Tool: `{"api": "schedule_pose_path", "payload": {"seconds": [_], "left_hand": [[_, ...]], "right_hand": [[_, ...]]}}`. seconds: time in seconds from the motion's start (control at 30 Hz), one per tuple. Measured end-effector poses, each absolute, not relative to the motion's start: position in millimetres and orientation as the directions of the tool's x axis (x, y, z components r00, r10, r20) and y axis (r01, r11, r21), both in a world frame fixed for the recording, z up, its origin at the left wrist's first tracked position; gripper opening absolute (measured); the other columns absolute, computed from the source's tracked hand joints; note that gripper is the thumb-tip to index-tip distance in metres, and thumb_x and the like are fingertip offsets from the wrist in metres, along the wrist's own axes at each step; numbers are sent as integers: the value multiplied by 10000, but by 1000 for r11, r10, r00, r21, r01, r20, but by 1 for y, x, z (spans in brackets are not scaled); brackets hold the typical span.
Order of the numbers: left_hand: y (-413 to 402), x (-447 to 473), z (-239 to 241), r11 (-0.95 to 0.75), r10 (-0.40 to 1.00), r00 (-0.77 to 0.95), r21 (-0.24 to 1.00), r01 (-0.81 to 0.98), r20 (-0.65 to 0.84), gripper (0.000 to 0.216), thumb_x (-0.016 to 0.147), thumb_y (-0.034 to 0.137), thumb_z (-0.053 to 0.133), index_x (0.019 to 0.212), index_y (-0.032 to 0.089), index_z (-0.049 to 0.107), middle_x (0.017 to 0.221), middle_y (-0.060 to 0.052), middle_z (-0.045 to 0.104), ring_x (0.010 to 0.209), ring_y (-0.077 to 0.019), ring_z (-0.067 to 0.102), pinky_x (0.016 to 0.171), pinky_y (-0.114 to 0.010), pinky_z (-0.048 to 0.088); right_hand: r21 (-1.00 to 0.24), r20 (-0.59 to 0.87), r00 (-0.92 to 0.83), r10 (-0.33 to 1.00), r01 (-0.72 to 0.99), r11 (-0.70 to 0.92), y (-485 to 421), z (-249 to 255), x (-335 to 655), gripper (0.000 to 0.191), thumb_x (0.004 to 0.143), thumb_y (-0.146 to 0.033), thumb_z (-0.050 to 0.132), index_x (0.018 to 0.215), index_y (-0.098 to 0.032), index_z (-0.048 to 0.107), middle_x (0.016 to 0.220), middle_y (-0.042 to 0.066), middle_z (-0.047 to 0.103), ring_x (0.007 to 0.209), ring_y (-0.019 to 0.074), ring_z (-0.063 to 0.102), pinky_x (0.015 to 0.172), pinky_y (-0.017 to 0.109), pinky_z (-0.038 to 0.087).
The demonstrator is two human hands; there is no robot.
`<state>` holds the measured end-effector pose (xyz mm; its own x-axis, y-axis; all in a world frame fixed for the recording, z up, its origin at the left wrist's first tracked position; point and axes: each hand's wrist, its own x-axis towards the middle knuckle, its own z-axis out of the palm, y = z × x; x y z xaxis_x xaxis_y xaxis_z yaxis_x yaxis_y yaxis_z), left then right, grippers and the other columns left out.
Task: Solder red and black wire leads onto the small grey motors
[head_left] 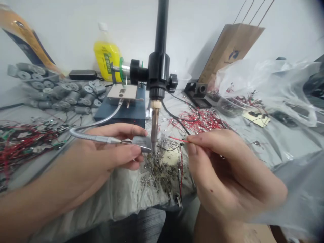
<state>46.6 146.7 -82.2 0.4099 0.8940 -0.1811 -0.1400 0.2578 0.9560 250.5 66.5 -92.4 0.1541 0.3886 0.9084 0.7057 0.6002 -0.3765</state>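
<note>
Red wire (177, 138), thin and limp, is pinched near its tip by the right hand (227, 175), while the left hand (101, 158) clamps what seems a rigid metal motor (141, 143).

The black upright soldering iron (155, 125) stands mid-bench (278, 141). A heap of grey cylindrical metal motors (63, 92) lies behind-left, a yellow plastic bottle (106, 55) behind, a brown paper bag (231, 50) behind-right, and a tangle of red wires (199, 119) just right.

Bright even light, blurred warped edges
</note>
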Motion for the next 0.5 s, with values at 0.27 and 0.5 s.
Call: {"api": "schedule_pose_path", "payload": {"seconds": [0.27, 0.5], "left_hand": [[148, 50, -82, 253, 886, 430, 957, -141, -171, 305, 652, 192, 1020, 944, 223, 935, 735, -70, 835, 592, -159, 772, 524, -147, 625], [147, 48, -78, 278, 875, 446, 950, -145, -188, 322, 652, 179, 1052, 949, 222, 936, 739, -54, 841, 631, -171, 814, 517, -107, 606]], "right_hand": [[-513, 838, 315, 446, 735, 444, 58, -102, 239, 82, 1091, -190, 750, 1115, -265, 769, 875, -56, 747, 779, 89, 635, 672, 285, 503], [-521, 836, 312, 451, 708, 477, 60, -99, 232, 90, 1052, -142, 749, 1052, -230, 767, 796, -33, 691, 659, 92, 595, 576, 310, 415]]}}
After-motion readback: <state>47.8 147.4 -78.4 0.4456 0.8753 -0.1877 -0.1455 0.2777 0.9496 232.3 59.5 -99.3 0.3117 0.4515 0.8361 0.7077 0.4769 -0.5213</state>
